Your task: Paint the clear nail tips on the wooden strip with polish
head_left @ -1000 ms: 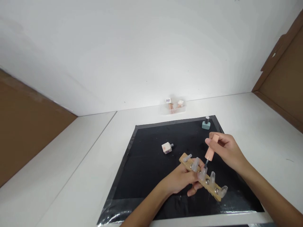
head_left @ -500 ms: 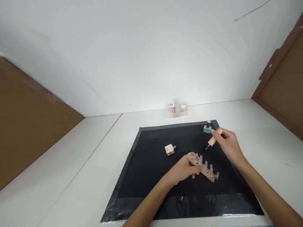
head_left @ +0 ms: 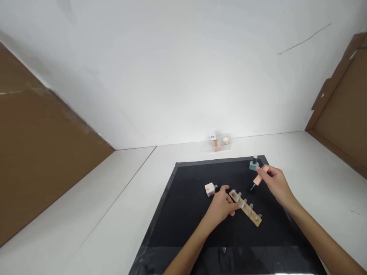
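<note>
A wooden strip (head_left: 252,217) with several clear nail tips on it lies on the black mat (head_left: 186,214). My left hand (head_left: 221,206) rests on the strip's near-left end, fingers curled around it. My right hand (head_left: 274,181) pinches the peach cap of a nail polish brush (head_left: 259,178), its dark tip pointing down-left above the mat. An open peach polish bottle (head_left: 210,189) lies on its side just left of my left hand. A teal polish bottle (head_left: 254,163) stands at the mat's far right corner, close to the brush cap.
A small clear tray (head_left: 219,144) with two little bottles sits against the white wall behind the mat. Brown cardboard panels stand at the left (head_left: 34,152) and right (head_left: 341,126) sides of the white table (head_left: 315,160).
The wooden strip went from lifted in my left hand down onto the mat. My right hand drew the brush away from the nail tips, up and right toward the teal bottle. The camera tilted up.
</note>
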Demonstrator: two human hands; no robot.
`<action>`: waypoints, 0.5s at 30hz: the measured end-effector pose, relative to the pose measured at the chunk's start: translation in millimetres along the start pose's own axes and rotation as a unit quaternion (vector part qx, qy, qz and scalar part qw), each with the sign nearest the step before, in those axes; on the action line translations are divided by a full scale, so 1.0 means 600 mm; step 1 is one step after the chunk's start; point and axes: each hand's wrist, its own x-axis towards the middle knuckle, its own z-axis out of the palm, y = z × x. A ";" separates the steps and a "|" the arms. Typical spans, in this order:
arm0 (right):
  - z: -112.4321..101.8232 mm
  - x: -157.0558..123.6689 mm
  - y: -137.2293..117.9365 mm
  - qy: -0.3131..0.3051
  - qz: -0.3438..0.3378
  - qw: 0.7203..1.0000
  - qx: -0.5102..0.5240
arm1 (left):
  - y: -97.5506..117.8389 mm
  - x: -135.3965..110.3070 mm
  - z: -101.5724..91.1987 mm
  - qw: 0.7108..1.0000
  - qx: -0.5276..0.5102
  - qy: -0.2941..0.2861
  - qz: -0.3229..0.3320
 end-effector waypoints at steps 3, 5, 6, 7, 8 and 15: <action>-0.001 -0.001 -0.002 0.001 0.002 1.000 0.010 | 0.010 -0.013 -0.022 0.999 0.043 -0.008 -0.004; -0.002 -0.002 -0.003 0.009 0.005 1.000 0.017 | 0.023 -0.024 -0.040 0.997 0.072 -0.022 -0.006; -0.002 -0.002 -0.004 0.015 0.006 1.000 0.021 | 0.032 -0.029 -0.050 0.996 0.084 -0.026 -0.006; -0.002 -0.001 -0.004 0.022 0.007 0.999 0.026 | 0.040 -0.035 -0.060 0.995 0.094 -0.026 -0.006; -0.002 -0.001 -0.004 0.030 0.008 0.999 0.031 | 0.049 -0.039 -0.070 0.994 0.109 -0.017 0.000; 0.004 0.002 0.001 0.026 0.021 0.997 0.065 | 0.050 -0.038 -0.134 0.931 0.293 0.181 0.125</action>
